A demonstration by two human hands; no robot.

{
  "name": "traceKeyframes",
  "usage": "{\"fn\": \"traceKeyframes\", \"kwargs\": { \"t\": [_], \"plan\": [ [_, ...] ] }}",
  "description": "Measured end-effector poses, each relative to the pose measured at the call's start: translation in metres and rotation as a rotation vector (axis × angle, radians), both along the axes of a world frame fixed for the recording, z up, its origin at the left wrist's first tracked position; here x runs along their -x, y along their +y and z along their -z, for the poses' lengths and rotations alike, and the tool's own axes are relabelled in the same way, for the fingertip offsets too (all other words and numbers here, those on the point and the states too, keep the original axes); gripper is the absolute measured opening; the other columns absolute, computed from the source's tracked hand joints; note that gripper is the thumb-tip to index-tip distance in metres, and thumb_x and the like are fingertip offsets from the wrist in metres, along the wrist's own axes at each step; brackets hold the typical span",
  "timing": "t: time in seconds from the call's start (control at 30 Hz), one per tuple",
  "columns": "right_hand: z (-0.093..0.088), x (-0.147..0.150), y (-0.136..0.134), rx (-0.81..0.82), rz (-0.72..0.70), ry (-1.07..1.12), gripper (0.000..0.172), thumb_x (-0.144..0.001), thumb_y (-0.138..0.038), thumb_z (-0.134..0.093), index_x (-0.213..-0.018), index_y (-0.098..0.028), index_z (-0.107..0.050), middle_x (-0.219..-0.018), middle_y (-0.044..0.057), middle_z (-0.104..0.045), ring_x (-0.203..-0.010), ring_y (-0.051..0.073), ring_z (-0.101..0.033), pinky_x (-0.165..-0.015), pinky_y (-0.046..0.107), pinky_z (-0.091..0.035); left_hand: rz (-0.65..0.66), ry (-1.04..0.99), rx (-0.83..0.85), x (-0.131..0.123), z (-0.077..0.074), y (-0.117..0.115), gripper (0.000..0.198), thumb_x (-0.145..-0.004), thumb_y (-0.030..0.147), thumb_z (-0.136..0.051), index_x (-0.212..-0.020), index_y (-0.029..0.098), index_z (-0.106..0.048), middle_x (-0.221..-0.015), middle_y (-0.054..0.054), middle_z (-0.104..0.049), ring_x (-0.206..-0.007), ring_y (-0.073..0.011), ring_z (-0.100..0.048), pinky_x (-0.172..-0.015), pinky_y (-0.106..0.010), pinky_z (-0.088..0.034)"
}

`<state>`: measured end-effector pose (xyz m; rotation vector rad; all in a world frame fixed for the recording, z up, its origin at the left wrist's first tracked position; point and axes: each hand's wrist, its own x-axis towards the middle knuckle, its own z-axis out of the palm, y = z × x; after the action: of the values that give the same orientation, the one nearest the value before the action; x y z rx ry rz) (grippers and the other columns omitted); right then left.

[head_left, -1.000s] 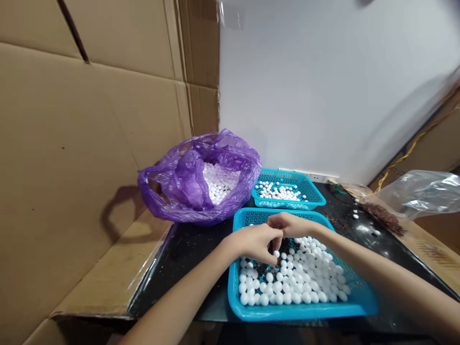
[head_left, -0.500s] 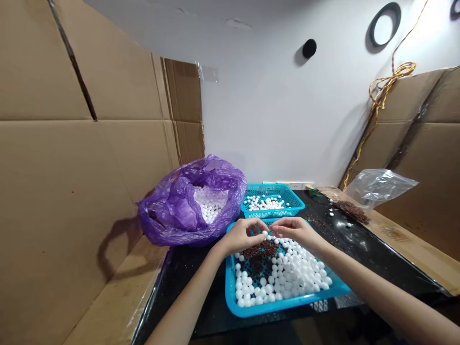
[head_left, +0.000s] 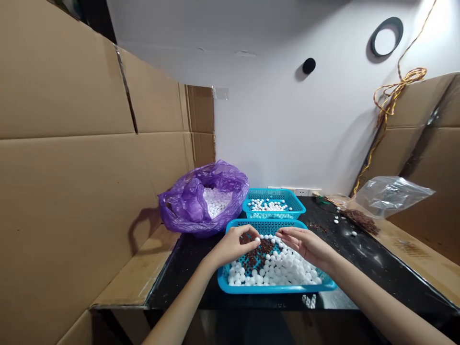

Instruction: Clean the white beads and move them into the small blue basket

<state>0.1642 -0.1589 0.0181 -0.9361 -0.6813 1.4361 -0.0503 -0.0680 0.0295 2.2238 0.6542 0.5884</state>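
Observation:
My left hand (head_left: 237,244) pinches a white foam ball (head_left: 258,240) between thumb and forefinger, over the back left part of the near blue basket (head_left: 276,289). Level with it on the right, my right hand (head_left: 305,243) has its thumb and forefinger tips close together; a small dark speck shows there, too tiny to name. A gap separates the two hands. Below them the basket holds many loose white balls (head_left: 291,268), heaped at the right and front. Small reddish-brown bits (head_left: 256,256) lie in the basket's left middle.
Behind stands a second blue basket (head_left: 276,215) with white balls. A purple plastic bag (head_left: 187,201) full of white balls is at the left. Brown bits (head_left: 360,220) and a clear bag (head_left: 388,196) lie at the right on the black table (head_left: 345,268). Cardboard walls (head_left: 89,191) flank both sides.
My hands have drawn apart, the white ball staying in my left fingers. My right hand has moved away from the ball. The camera view has tilted up and shifted left.

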Motion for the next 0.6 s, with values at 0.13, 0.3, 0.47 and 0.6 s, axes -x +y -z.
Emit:
{"fn": "traceKeyframes", "kwargs": {
  "t": [0.13, 0.3, 0.47, 0.6],
  "plan": [
    [-0.004, -0.002, -0.013, -0.042, -0.012, -0.015, 0.023, -0.059, -0.017, -0.082, -0.079, -0.012, -0.073, -0.085, 0.007, -0.073, -0.087, 0.015, -0.068, -0.086, 0.020, -0.049, 0.015, 0.020, -0.014, -0.002, -0.010, -0.011, 0.026, -0.079, 0.040, -0.057, -0.089, 0.017, -0.064, -0.075, -0.001, -0.063, -0.068, -0.0146, -0.058, -0.063, -0.024, -0.044],
    [-0.009, -0.003, -0.012, -0.095, 0.015, -0.153, 0.025, -0.054, -0.021, -0.085, -0.073, -0.015, -0.071, -0.077, 0.003, -0.070, -0.075, 0.013, -0.066, -0.079, 0.024, -0.049, 0.024, -0.009, -0.006, -0.008, -0.019, -0.015, 0.026, -0.077, 0.041, -0.061, -0.087, 0.017, -0.064, -0.079, -0.002, -0.063, -0.071, -0.0138, -0.057, -0.062, -0.023, -0.044],
    [-0.008, -0.007, 0.004, -0.078, -0.023, -0.294, 0.028, -0.052, -0.030, -0.085, -0.073, -0.016, -0.072, -0.071, 0.002, -0.069, -0.070, 0.015, -0.064, -0.077, 0.030, -0.049, 0.041, -0.043, 0.084, -0.018, -0.015, -0.003, 0.030, -0.072, 0.042, -0.067, -0.085, 0.016, -0.063, -0.080, -0.001, -0.063, -0.069, -0.0126, -0.056, -0.059, -0.021, -0.042],
    [-0.002, -0.018, 0.023, -0.094, -0.073, -0.325, 0.030, -0.059, -0.039, -0.080, -0.077, -0.015, -0.073, -0.076, 0.005, -0.070, -0.076, 0.017, -0.065, -0.083, 0.032, -0.047, 0.104, -0.062, 0.181, -0.032, -0.007, 0.018, 0.029, -0.071, 0.040, -0.069, -0.085, 0.016, -0.063, -0.083, -0.002, -0.064, -0.075, -0.0134, -0.058, -0.064, -0.023, -0.043]
  ]
}}
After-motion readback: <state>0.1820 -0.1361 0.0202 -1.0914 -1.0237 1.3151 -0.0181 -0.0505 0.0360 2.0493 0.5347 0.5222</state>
